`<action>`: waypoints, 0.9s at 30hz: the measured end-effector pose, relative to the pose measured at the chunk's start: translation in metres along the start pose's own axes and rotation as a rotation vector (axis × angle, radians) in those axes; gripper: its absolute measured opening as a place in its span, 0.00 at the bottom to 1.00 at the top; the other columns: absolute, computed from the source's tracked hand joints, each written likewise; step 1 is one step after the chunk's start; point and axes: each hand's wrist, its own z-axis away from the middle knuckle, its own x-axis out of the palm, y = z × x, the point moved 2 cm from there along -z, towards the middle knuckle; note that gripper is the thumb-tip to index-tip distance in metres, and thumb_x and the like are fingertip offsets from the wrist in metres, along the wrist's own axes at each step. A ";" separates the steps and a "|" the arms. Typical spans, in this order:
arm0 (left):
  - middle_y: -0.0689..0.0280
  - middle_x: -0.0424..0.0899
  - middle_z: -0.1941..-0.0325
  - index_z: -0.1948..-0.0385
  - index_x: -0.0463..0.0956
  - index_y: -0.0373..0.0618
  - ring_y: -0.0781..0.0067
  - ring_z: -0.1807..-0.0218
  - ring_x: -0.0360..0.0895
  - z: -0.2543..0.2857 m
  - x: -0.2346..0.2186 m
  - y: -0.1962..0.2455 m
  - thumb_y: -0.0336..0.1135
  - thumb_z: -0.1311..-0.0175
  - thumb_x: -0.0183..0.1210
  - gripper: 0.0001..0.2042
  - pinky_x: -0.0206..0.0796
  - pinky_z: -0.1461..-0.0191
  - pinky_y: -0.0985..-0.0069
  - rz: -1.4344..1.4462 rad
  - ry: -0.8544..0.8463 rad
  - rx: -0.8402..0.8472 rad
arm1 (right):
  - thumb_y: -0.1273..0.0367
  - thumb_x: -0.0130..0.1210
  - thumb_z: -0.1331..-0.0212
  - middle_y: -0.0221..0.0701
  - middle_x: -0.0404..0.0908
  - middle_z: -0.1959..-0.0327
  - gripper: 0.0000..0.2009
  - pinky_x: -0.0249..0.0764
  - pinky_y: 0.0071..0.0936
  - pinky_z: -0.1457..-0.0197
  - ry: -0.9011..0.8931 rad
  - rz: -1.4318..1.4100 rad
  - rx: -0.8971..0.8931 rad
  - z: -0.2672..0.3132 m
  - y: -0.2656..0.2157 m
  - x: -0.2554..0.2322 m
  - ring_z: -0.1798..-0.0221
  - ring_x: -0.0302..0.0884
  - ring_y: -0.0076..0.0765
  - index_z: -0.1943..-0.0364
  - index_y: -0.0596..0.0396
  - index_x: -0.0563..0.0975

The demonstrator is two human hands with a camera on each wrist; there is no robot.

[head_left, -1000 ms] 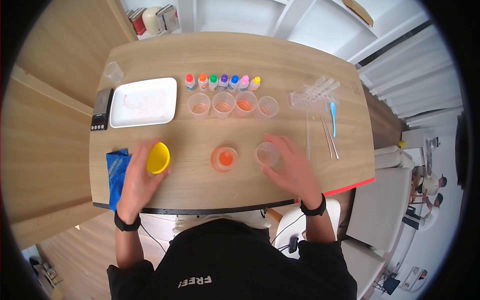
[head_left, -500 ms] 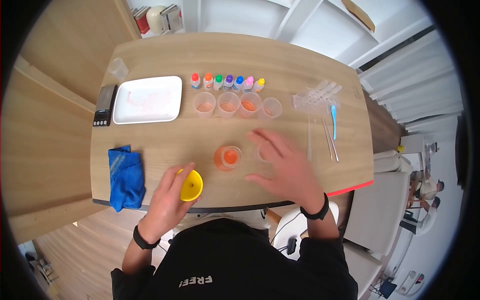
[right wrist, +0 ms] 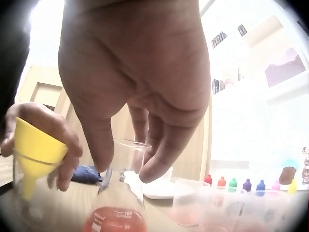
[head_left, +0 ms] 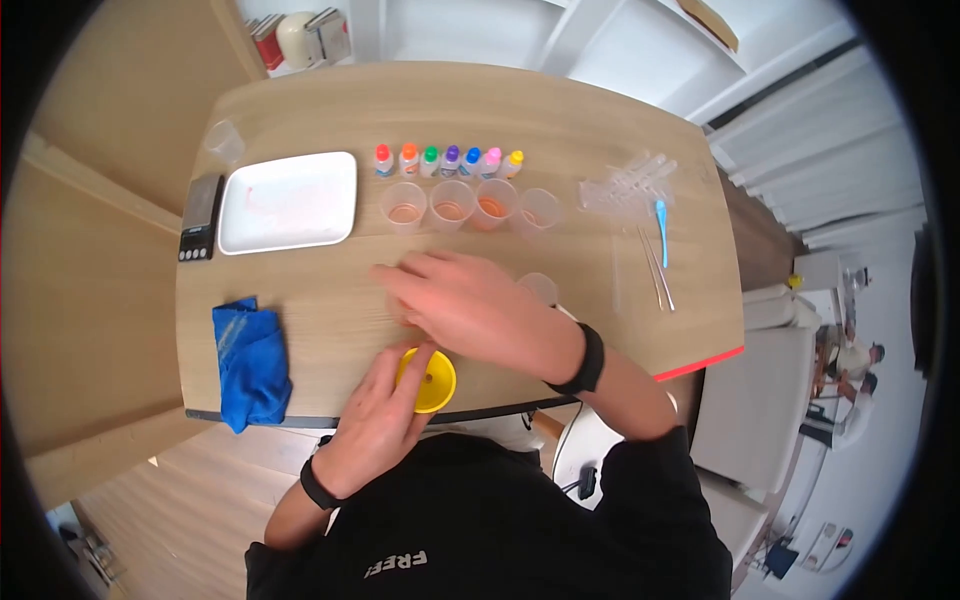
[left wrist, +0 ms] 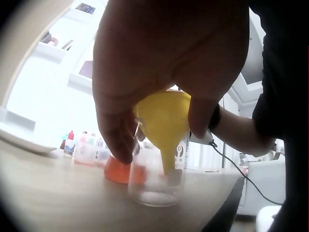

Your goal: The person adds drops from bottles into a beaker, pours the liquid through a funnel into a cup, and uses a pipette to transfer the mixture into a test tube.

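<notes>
My left hand [head_left: 374, 425] grips a yellow funnel [head_left: 429, 380] at the table's front edge, fingers on one side and thumb on the other. The funnel's stem hangs inside a clear glass beaker [left wrist: 154, 193] on the table. My right hand [head_left: 480, 305] reaches down over a conical flask [right wrist: 118, 217], its thumb and fingers around the glass neck. Orange-red liquid lies in the flask's lower part. From the head view, the right hand hides most of the flask. The flask stands close to the beaker.
Four clear cups, some with pinkish liquid, line up before several dropper bottles [head_left: 452, 159]; another clear cup [head_left: 540, 289] is by my right forearm. Left are a white tray [head_left: 290, 235], scale [head_left: 200, 218] and blue cloth [head_left: 250, 365]. Right are a tube rack [head_left: 628, 188] and thin tools [head_left: 655, 265].
My left hand has carried the funnel rightward to beside the flask. The right hand has left the clear cup and swung left onto the flask.
</notes>
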 end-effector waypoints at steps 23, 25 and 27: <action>0.45 0.74 0.31 0.21 0.63 0.38 0.36 0.35 0.79 -0.043 0.012 0.009 0.25 0.37 0.74 0.41 0.76 0.34 0.55 0.035 0.105 -0.012 | 0.65 0.75 0.40 0.45 0.79 0.29 0.35 0.79 0.47 0.31 0.238 -0.088 0.552 0.123 0.029 -0.063 0.30 0.78 0.58 0.27 0.53 0.74; 0.46 0.76 0.32 0.21 0.64 0.38 0.37 0.35 0.79 -0.052 0.013 0.011 0.26 0.38 0.75 0.42 0.76 0.34 0.55 0.017 0.123 -0.008 | 0.65 0.77 0.42 0.45 0.79 0.30 0.38 0.79 0.46 0.30 0.233 -0.150 0.617 0.136 0.039 -0.049 0.30 0.79 0.58 0.26 0.52 0.74; 0.47 0.77 0.34 0.22 0.64 0.38 0.37 0.35 0.79 -0.059 0.014 0.011 0.26 0.40 0.77 0.42 0.76 0.34 0.56 0.009 0.137 -0.012 | 0.66 0.78 0.44 0.43 0.79 0.29 0.39 0.78 0.46 0.30 0.244 -0.144 0.575 0.143 0.048 -0.031 0.30 0.79 0.57 0.26 0.50 0.74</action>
